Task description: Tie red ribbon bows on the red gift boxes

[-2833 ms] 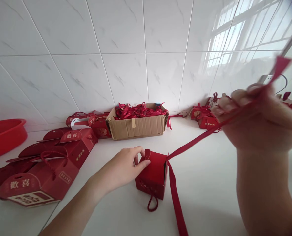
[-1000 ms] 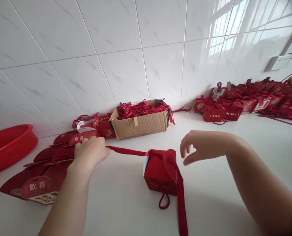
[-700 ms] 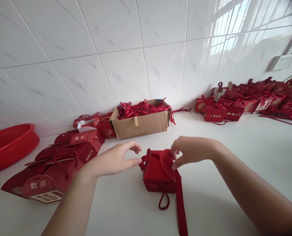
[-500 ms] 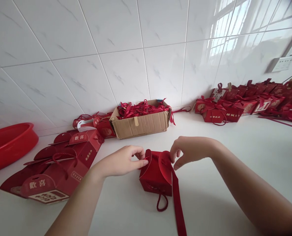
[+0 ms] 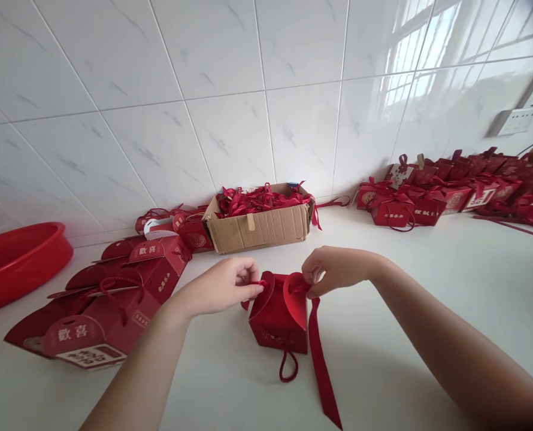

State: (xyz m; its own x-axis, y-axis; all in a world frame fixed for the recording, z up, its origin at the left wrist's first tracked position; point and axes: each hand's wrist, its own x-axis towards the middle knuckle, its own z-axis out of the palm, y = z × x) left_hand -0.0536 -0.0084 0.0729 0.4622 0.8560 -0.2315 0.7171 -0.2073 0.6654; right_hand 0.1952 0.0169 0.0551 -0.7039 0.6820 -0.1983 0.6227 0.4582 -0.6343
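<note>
A small red gift box (image 5: 279, 320) stands upright on the white counter in front of me, its curved top flaps partly folded in. A red ribbon (image 5: 323, 365) runs through the flaps and its long end hangs down at the right side. With thumb and fingers closed, my left hand (image 5: 237, 280) pinches the ribbon at the left flap. At the right flap, my right hand (image 5: 327, 269) is closed on the ribbon too, fingertips partly hidden. A dark red cord loop (image 5: 288, 366) lies at the box's front foot.
A cardboard box (image 5: 262, 228) full of red ribbons stands by the tiled wall. Folded red boxes (image 5: 114, 299) lie at left, beside a red basin (image 5: 28, 263). Several finished-looking red boxes (image 5: 405, 206) with bows line the back right. A socket (image 5: 515, 121) is on the wall.
Both hands have drawn slightly outward and up, pulling the ribbon at the flaps. The long ribbon end on the right has shortened upward, and its tip now shows.
</note>
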